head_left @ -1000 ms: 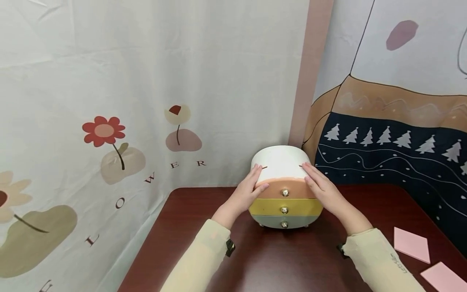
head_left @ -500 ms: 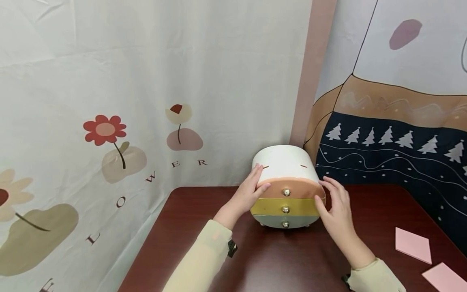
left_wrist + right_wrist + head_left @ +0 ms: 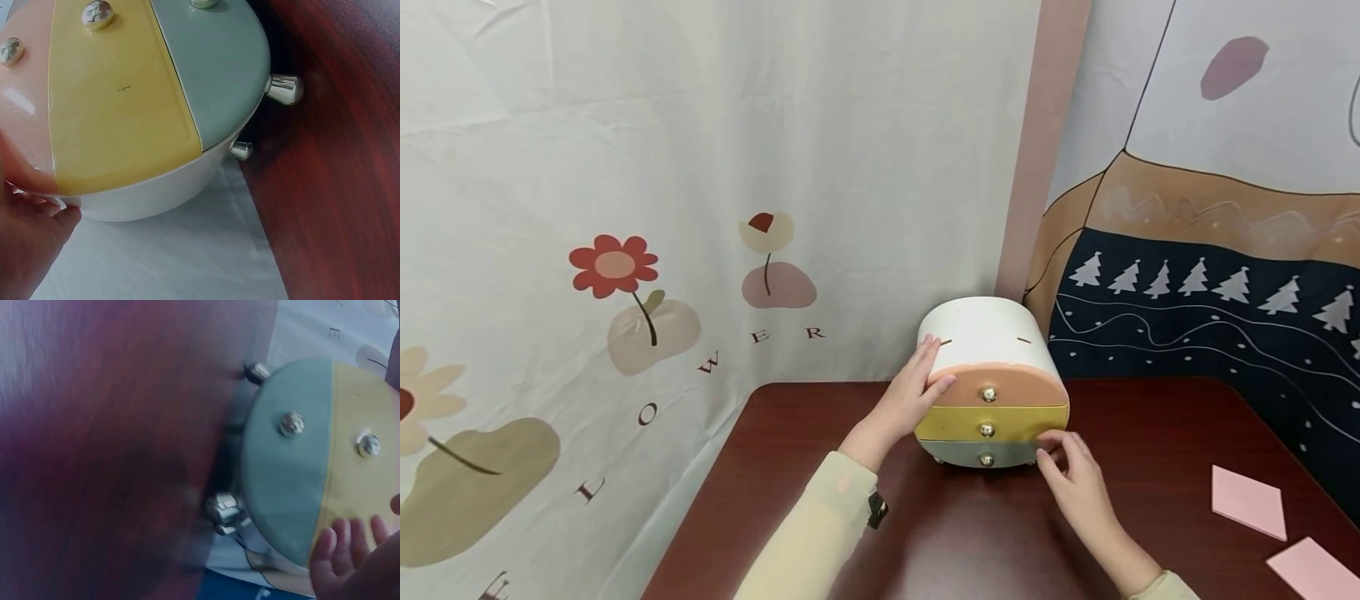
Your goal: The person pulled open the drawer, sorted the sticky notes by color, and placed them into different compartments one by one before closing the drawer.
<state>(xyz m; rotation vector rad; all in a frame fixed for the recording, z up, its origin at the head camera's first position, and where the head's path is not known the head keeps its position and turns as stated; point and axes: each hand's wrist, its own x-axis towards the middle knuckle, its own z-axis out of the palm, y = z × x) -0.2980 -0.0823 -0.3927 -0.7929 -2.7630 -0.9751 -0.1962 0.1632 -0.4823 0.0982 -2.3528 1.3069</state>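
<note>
A small rounded drawer box (image 3: 985,321) has a white body and three stacked drawers with metal knobs. Its top drawer (image 3: 951,392) is peach, the middle drawer (image 3: 951,425) yellow and the bottom drawer (image 3: 955,452) grey-green; all sit flush. My left hand (image 3: 901,404) rests against the box's upper left side, with its fingers along the white shell and the thumb at the peach front. At the lower right of the front, my right hand (image 3: 1078,479) has loosely bent fingers near the yellow and green drawers. The right wrist view shows nothing held in those fingers (image 3: 357,540).
The box stands on short metal feet (image 3: 285,89) on a dark red table (image 3: 820,442). Two pink square pads (image 3: 1249,502) lie at the table's right. A white flower-print curtain (image 3: 865,167) hangs behind, and a dark tree-patterned cloth (image 3: 1195,325) hangs at the right.
My right hand has left the box's upper right side and moved down to the lower right of the drawer fronts. The left hand and the box have stayed in place.
</note>
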